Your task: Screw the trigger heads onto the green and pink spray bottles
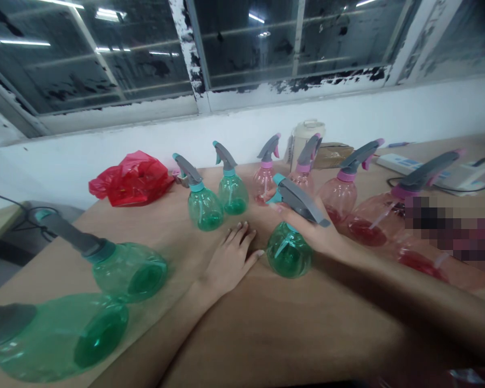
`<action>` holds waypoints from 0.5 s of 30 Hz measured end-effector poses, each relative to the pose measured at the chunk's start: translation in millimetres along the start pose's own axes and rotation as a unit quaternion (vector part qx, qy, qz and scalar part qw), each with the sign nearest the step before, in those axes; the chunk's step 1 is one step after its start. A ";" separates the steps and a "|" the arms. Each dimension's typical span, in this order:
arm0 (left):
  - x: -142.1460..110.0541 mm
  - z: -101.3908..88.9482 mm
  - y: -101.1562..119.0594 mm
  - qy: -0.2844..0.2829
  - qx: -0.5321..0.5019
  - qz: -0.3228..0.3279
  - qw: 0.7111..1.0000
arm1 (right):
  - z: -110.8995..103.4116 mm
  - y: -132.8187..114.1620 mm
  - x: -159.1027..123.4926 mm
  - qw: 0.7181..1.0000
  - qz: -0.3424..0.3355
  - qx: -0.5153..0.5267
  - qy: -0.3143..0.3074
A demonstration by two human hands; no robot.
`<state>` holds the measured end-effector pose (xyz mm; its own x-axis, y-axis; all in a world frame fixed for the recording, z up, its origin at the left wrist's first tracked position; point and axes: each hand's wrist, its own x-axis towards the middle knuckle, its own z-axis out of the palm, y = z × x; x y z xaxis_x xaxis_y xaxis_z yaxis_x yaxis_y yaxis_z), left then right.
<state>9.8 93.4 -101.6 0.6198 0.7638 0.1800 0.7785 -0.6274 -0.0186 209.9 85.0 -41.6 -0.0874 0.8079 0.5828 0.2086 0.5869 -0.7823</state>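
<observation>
My right hand [313,223] is wrapped round the neck of a green spray bottle [290,253] with a grey and teal trigger head. That bottle stands upright, or nearly so, near the middle of the table. Flat on the tabletop lies my left hand [230,258], fingers stretched out, a little left of the held bottle. Beyond it stand two more green spray bottles [205,207]. Another green spray bottle [131,272] is at the left, with one more in the near left corner. Several pink spray bottles [337,196] stand behind and right of my right hand.
A red plastic bag [132,180] lies at the back left of the wooden table [242,334]. Against the wall are a cream container [307,132] and a brown package [333,155]. A white power strip [412,164] with a black cable lies at the back right.
</observation>
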 end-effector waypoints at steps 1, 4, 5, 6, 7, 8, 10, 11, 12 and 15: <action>0.0 -0.3 0.1 -0.002 0.000 0.000 1.000 | -0.2 -0.2 0.1 1.000 0.000 -0.001 -0.003; -0.1 -1.0 0.8 -0.002 0.000 0.000 1.000 | -0.7 -1.1 0.5 1.000 0.002 -0.003 -0.015; -0.2 -1.3 1.1 -0.001 0.001 -0.001 1.000 | -0.9 -1.2 0.8 1.000 0.002 -0.006 -0.020; -0.2 -1.7 1.4 -0.002 0.002 -0.002 1.000 | -1.1 -1.2 1.1 1.000 0.001 -0.009 -0.023; -0.1 -2.1 1.7 -0.005 0.004 -0.004 1.000 | -1.3 -1.2 1.3 1.000 -0.001 -0.011 -0.027; -0.1 -2.6 2.0 -0.008 0.005 -0.005 1.000 | -1.5 -1.1 1.5 1.000 -0.004 -0.012 -0.028; 0.2 -3.5 2.5 -0.013 0.003 -0.006 1.000 | -1.9 -1.1 1.7 0.999 -0.004 -0.013 -0.030; 0.3 -3.6 2.7 -0.014 0.000 -0.004 1.000 | -2.2 -1.5 1.7 0.999 -0.001 -0.016 -0.032; 0.5 -3.6 2.7 -0.012 -0.002 -0.002 1.000 | -2.5 -2.1 1.7 0.999 0.005 -0.021 -0.036; 0.8 -2.3 2.1 -0.006 -0.005 -0.002 1.000 | -3.9 -5.2 2.0 0.998 0.005 -0.039 -0.042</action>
<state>11.7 92.3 -99.2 0.6177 0.7683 0.1676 0.7801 -0.6256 -0.0072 212.4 83.4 -35.6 -0.1654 0.8170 0.5524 0.2846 0.5758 -0.7664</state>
